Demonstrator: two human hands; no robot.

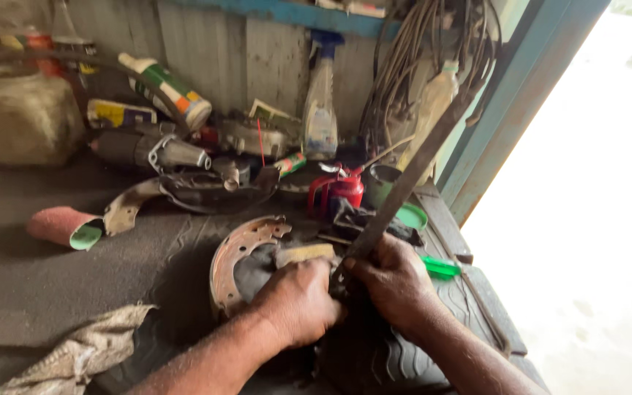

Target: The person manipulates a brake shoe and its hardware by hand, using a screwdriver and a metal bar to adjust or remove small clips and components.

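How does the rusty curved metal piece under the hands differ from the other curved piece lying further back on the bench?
The near brake shoe is rusty orange; the far curved piece is pale grey. The near one stands on edge, touched by the left hand; the far one lies untouched beside a pink roll. Both are arc-shaped metal.

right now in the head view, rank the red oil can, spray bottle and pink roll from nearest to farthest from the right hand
1. Red oil can, just up and left of the right hand.
2. Spray bottle, farther back against the wall.
3. Pink roll, far left on the bench.
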